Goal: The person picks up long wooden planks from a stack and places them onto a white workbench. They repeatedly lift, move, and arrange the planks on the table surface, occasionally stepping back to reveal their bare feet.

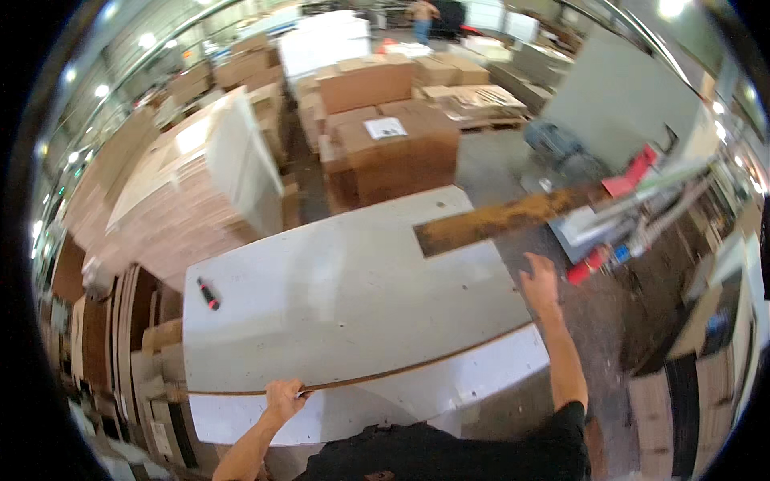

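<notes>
A large grey-white panel [321, 305] lies in front of me, with a brown edge running along its near side. In front of that edge is a paler white strip of surface [353, 413]. My left hand [284, 398] is closed at the brown edge, left of the middle; a small dark tip shows beside its thumb, and what the fingers hold is hidden. Past the panel's right end, my right hand [542, 282] is raised with its fingers apart, holding nothing. A black and red hand tool [208, 294] rests on the panel's far left.
A worn brown plank [497, 224] reaches over the panel's far right corner, near a red-handled clamp [589, 264]. Stacked boards [192, 184] stand at the left, brown boxes [393, 152] beyond. A motor [553, 140] stands far right; another person [422, 18] is in the distance.
</notes>
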A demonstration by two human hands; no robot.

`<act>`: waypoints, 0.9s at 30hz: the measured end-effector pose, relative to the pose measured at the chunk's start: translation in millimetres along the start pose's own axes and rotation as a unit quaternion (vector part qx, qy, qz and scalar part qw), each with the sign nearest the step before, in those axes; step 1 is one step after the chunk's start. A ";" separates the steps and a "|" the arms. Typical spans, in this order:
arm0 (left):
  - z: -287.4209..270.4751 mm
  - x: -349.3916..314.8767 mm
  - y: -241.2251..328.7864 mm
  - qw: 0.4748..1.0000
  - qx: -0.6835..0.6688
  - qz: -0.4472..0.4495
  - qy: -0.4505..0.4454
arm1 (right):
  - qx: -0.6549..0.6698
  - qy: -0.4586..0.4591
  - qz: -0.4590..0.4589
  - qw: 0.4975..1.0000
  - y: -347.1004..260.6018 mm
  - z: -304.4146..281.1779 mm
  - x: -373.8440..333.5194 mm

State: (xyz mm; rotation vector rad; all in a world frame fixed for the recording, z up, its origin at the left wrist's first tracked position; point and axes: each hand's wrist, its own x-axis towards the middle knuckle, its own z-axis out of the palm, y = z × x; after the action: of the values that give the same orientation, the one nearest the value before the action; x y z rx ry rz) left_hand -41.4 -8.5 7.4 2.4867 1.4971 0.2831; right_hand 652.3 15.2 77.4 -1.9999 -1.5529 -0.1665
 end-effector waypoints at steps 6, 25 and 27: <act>-9.9 5.3 4.1 0.999 -0.021 0.032 -0.030 | -0.188 0.056 -0.017 0.980 128.5 8.2 25.4; 16.9 -1.6 13.9 0.999 0.019 0.034 -0.011 | -0.369 -0.162 -0.166 0.900 96.5 32.7 143.3; 19.2 -0.4 11.7 0.999 0.034 0.032 -0.018 | -0.384 -0.112 -0.211 0.892 102.8 54.1 137.0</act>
State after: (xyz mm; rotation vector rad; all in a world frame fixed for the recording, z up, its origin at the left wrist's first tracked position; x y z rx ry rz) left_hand -26.4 -15.9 -7.6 2.5820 1.4397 0.2009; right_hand 775.3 144.3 55.4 -2.2508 -2.3198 -0.8715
